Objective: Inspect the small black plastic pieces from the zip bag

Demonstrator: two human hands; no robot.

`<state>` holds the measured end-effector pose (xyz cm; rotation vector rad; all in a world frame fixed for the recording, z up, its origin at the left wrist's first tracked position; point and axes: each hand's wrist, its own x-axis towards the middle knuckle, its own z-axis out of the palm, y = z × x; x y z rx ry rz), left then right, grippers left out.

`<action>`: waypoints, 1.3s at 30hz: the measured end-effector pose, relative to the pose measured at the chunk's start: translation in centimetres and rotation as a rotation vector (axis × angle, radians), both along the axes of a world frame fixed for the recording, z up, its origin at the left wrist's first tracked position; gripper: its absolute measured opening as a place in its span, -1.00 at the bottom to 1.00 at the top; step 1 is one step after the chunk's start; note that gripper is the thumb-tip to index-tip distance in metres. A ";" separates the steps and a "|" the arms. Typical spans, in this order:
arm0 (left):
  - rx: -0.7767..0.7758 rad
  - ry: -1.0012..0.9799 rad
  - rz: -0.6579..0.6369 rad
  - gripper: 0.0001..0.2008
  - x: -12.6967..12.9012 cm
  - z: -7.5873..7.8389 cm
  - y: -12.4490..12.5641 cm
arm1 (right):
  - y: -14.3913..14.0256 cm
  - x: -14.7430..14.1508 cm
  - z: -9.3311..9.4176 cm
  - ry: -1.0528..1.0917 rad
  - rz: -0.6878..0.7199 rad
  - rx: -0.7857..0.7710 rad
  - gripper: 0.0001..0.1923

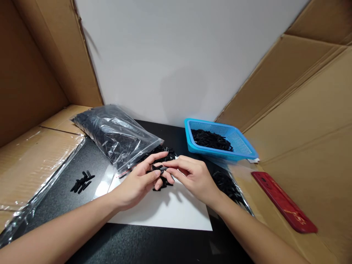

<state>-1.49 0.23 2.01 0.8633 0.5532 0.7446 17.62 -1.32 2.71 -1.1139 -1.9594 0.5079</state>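
Observation:
Above a white sheet (165, 214), my two hands meet. My left hand (143, 179) is turned partly palm up, its fingers curled around several small black strips (156, 168). Thumb and fingertips of my right hand (191, 174) are pinched together at the right end of these pieces; whether it grips one strip or several is too small to tell. Loose black pieces (165, 183) lie on the sheet below the hands. Just behind the fingers is a heap of similar pieces (167, 153), partly hidden by my left hand.
A clear plastic bag (115, 132) full of black pieces lies back left. At back right stands a blue basket (249, 148) holding more. A small black pile (82, 181) lies left, another (227, 185) right. A red case (283, 201) rests by the cardboard wall (310, 110).

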 end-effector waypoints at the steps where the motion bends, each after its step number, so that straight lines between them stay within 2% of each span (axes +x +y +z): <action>1: -0.008 -0.020 -0.010 -0.47 0.0 0.0 0.0 | -0.1 0.1 0.0 0.000 0.006 0.040 -0.78; 6: -0.043 -0.027 -0.082 -0.39 0.3 -0.1 -0.3 | -1.0 0.7 -1.0 -0.019 -0.009 0.254 -0.80; 9: -0.052 -0.003 -0.089 -0.43 0.8 -0.4 -0.5 | -1.5 1.0 -1.5 0.008 -0.052 0.293 -0.82; 13: -0.020 0.003 -0.076 -0.52 1.2 -0.5 -0.6 | -1.9 1.0 -1.5 0.065 -0.104 0.277 -0.86; 18: 0.004 0.027 -0.089 -0.63 1.3 -0.3 -0.8 | -2.2 1.1 -1.3 0.114 -0.094 0.231 -0.88; 22: 0.007 0.133 -0.133 -0.86 1.2 -0.6 -1.0 | -2.1 1.3 -1.3 0.177 -0.194 0.058 -0.88; 25: -0.029 0.143 -0.130 -0.81 1.3 -0.7 -1.0 | -2.0 1.3 -1.4 0.214 -0.225 -0.032 -0.88; 31: 0.056 0.160 -0.081 -0.68 1.4 -0.5 -1.1 | -2.2 1.4 -1.3 0.176 -0.192 0.040 -0.88; 36: 0.089 0.186 -0.056 -0.83 1.3 -0.5 -1.1 | -2.5 1.4 -1.0 0.168 -0.198 0.058 -0.88; 39: 0.099 0.208 -0.016 -0.83 1.3 -0.5 -1.0 | -2.6 1.3 -1.0 0.162 -0.194 0.079 -0.88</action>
